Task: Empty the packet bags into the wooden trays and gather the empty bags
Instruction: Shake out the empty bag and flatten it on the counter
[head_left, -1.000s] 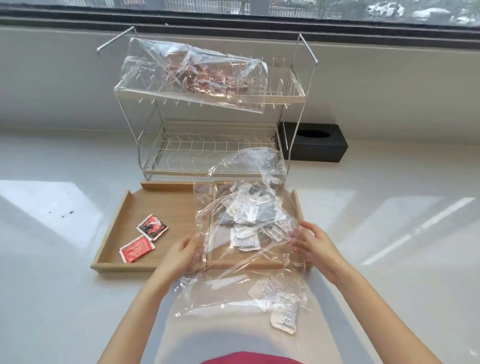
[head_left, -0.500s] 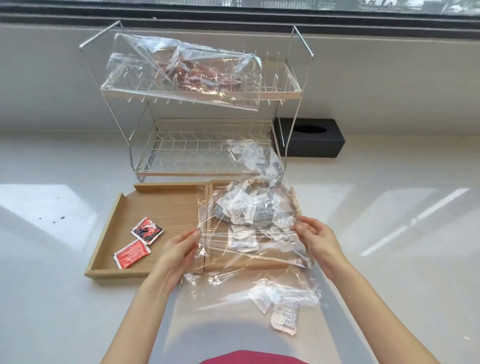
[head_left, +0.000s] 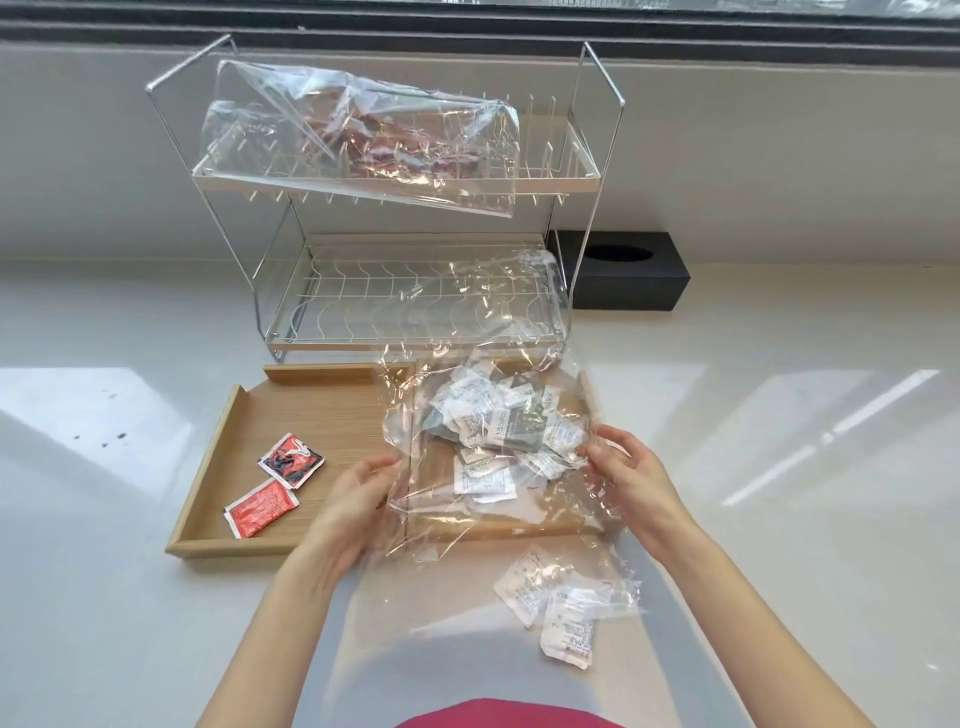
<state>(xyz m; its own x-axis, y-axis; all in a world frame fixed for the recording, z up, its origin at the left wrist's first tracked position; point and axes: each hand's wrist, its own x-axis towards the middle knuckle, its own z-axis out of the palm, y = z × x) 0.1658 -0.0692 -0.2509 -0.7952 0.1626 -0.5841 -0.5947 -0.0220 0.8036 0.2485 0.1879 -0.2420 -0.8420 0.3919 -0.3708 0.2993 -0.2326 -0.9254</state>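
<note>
Both hands pinch the side edges of a crumpled clear plastic bag (head_left: 483, 415) of small white sachets (head_left: 498, 431). The left hand (head_left: 358, 499) grips at the bag's nine o'clock and the right hand (head_left: 631, 478) at its three o'clock, fingers closed on the film. The bag hangs over the right compartment of the shallow wooden tray (head_left: 291, 415) on the white bench (head_left: 104, 597).

The main risk is spillage. Two loose white sachets (head_left: 556, 597) already lie outside the tray at its five o'clock, tangled in film, so a mouth tipped toward the person would likely send more over the front rim. The slick film could slip from the pinch. Sachets may also scatter past the divider toward the two red sachets (head_left: 275, 483) at nine o'clock. A second clear bag of red packets (head_left: 363, 140) rests on the wire rack (head_left: 587, 176) at twelve o'clock, not yet emptied.
</note>
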